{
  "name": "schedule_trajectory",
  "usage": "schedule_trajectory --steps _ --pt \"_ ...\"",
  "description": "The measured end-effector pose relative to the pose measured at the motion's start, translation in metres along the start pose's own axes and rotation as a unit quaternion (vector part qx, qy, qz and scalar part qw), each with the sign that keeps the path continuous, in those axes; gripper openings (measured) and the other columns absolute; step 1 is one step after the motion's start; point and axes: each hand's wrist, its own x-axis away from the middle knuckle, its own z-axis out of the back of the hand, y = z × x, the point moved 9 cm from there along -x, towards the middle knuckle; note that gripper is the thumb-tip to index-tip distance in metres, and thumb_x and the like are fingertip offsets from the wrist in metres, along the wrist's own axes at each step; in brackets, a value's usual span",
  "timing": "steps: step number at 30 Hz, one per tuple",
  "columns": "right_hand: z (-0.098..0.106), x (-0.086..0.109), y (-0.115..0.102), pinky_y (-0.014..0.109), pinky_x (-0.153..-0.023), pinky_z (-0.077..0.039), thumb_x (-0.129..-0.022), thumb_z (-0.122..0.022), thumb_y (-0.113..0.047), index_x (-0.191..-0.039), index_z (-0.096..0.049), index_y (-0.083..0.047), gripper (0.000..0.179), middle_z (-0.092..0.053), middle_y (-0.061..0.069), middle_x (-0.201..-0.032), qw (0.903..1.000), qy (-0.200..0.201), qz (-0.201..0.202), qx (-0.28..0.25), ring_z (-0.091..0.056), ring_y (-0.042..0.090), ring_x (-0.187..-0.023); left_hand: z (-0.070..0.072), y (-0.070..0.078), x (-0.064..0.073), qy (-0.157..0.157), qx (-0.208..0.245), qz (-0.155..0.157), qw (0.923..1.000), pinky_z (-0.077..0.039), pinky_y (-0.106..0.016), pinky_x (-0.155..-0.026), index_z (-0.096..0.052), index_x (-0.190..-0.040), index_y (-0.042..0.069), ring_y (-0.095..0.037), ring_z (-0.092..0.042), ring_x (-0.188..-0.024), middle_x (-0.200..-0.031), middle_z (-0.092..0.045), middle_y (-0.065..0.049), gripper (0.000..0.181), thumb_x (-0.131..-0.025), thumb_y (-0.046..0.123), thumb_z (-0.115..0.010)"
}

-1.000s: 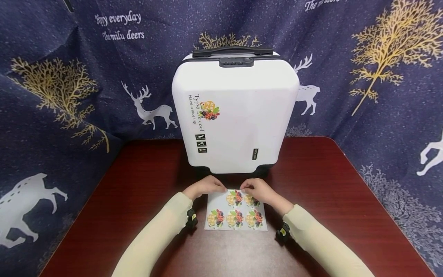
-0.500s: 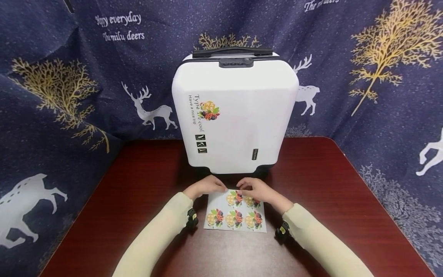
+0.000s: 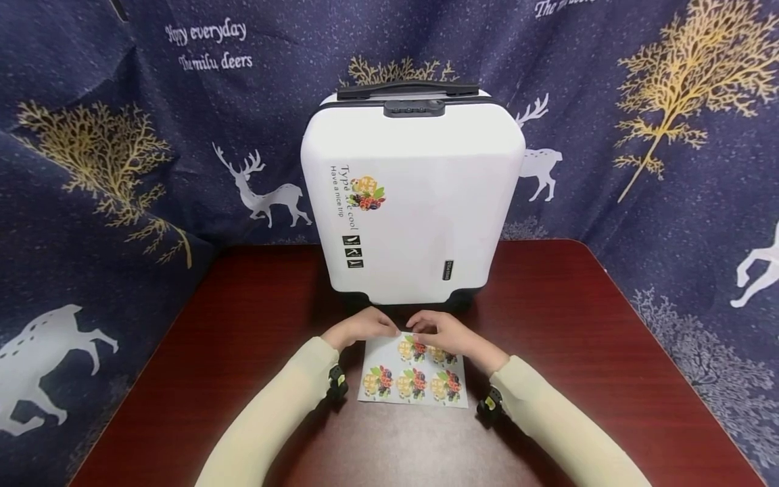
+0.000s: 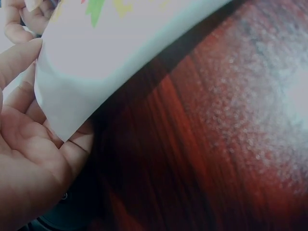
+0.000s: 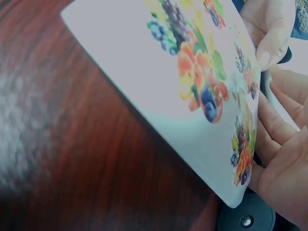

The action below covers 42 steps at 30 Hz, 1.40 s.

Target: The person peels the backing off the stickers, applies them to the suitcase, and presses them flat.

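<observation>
A white sheet of fruit stickers [image 3: 389, 400] is held tilted above the table in front of the suitcase. Several printed fruit clusters show on it, and its upper left spot is blank. My left hand [image 3: 365, 326] pinches the sheet's far edge between thumb and fingers; in the left wrist view the thumb lies on top. My right hand [image 3: 452, 334] is at the far edge, right of the left hand, with thumb and forefinger apart near the upper middle sticker [image 3: 412, 349]. In the right wrist view, its other fingers [image 5: 274, 122] lie along the sheet's edge, partly hidden behind it.
A white suitcase [image 3: 420, 223] with a black handle stands upright behind the hands. One fruit sticker [image 3: 367, 193] is on its front, over the printed lettering. The dark red table [image 3: 255, 325] reaches back to a blue patterned cloth [image 3: 255, 115].
My right hand has slid left along the sheet's far edge, and its thumb and forefinger have parted. The left hand keeps its hold in nearly the same place.
</observation>
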Motion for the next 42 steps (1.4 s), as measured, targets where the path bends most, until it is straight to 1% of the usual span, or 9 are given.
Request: schedule_trajectory --steps 5,9,12,17,21,26,33,36,42 --pt "-0.0011 -0.0017 -0.002 0.031 -0.085 -0.053 -0.099 -0.066 -0.016 -0.118 -0.068 -0.004 0.023 -0.075 0.016 -0.107 1.0 0.001 -0.002 -0.007 -0.068 0.019 -0.096 0.0007 0.0013 0.0012 -0.001 0.006 -0.002 1.0 -0.049 -0.019 -0.068 -0.079 -0.107 -0.003 -0.006 -0.059 -0.072 -0.098 -0.078 -0.013 0.028 -0.093 0.019 -0.068" --pt "-0.0034 -0.0036 0.001 0.027 -0.081 -0.051 -0.098 -0.067 -0.014 -0.114 -0.069 -0.004 0.019 -0.074 0.013 -0.1 0.9999 0.005 -0.005 -0.011 -0.063 0.011 -0.089 0.0018 0.0019 0.0019 0.001 0.005 0.002 1.0 -0.049 -0.02 -0.069 -0.078 -0.108 -0.002 -0.007 -0.06 -0.074 -0.103 -0.078 -0.014 0.028 -0.093 0.019 -0.067" --pt "-0.0054 -0.0049 0.003 0.025 -0.078 -0.049 -0.097 -0.068 -0.012 -0.112 -0.069 -0.005 0.016 -0.072 0.012 -0.097 0.9999 0.007 -0.006 -0.012 -0.06 0.007 -0.085 0.0021 0.0013 0.0013 0.001 0.003 0.003 1.0 -0.049 -0.02 -0.07 -0.078 -0.109 -0.002 -0.007 -0.06 -0.075 -0.105 -0.078 -0.014 0.028 -0.094 0.02 -0.067" --pt "-0.0076 -0.0059 0.0032 0.022 -0.076 -0.048 -0.097 -0.067 -0.01 -0.111 -0.07 -0.005 0.015 -0.072 0.011 -0.095 0.9999 0.011 -0.004 -0.011 -0.058 0.004 -0.08 0.0009 -0.0008 0.0002 0.0 0.015 0.002 0.9999 -0.05 -0.02 -0.068 -0.078 -0.108 -0.003 -0.007 -0.061 -0.074 -0.102 -0.078 -0.014 0.029 -0.094 0.02 -0.066" --pt "-0.008 -0.0053 0.0018 0.022 -0.074 -0.049 -0.097 -0.066 -0.008 -0.111 -0.071 -0.004 0.016 -0.072 0.011 -0.093 0.9998 0.016 -0.009 -0.011 -0.058 0.005 -0.078 -0.0002 -0.0029 0.0009 -0.001 0.022 0.01 0.9997 -0.05 -0.019 -0.069 -0.078 -0.109 -0.003 -0.007 -0.061 -0.074 -0.103 -0.078 -0.014 0.031 -0.094 0.022 -0.066" --pt "-0.0088 -0.0051 0.0018 0.023 -0.073 -0.05 -0.097 -0.065 -0.006 -0.113 -0.072 -0.003 0.017 -0.073 0.012 -0.095 0.9995 0.02 -0.022 -0.008 -0.059 0.006 -0.08 0.0 -0.0043 0.0024 0.001 0.024 0.023 0.9994 -0.05 -0.02 -0.072 -0.077 -0.111 -0.002 -0.008 -0.062 -0.079 -0.107 -0.078 -0.014 0.033 -0.094 0.024 -0.065" --pt "-0.0096 -0.0039 0.0025 0.021 -0.071 -0.051 -0.098 -0.064 -0.005 -0.115 -0.074 -0.002 0.02 -0.075 0.017 -0.107 0.9989 0.022 -0.038 -0.019 -0.06 0.006 -0.077 -0.0028 -0.0042 0.0032 -0.015 0.032 0.033 0.9988 -0.051 -0.022 -0.075 -0.076 -0.115 -0.002 -0.009 -0.063 -0.083 -0.111 -0.077 -0.015 0.035 -0.096 0.025 -0.063" --pt "-0.0093 -0.0034 0.0016 0.02 -0.069 -0.052 -0.099 -0.063 -0.005 -0.116 -0.073 0.0 0.02 -0.075 0.019 -0.11 0.999 0.023 -0.033 -0.02 -0.06 0.006 -0.076 -0.0041 -0.0039 0.0032 -0.021 0.042 0.032 0.9984 -0.051 -0.021 -0.075 -0.075 -0.116 -0.004 -0.009 -0.062 -0.082 -0.111 -0.076 -0.016 0.036 -0.097 0.023 -0.061" --pt "-0.0074 -0.0026 -0.0007 0.021 -0.073 -0.052 -0.098 -0.065 -0.006 -0.112 -0.075 -0.001 0.018 -0.075 0.018 -0.112 0.9992 0.031 -0.019 -0.014 -0.062 0.007 -0.082 -0.0053 -0.0005 0.0035 -0.025 0.05 0.024 0.9981 -0.05 -0.02 -0.073 -0.075 -0.115 -0.005 -0.007 -0.061 -0.078 -0.107 -0.076 -0.016 0.035 -0.096 0.022 -0.061"
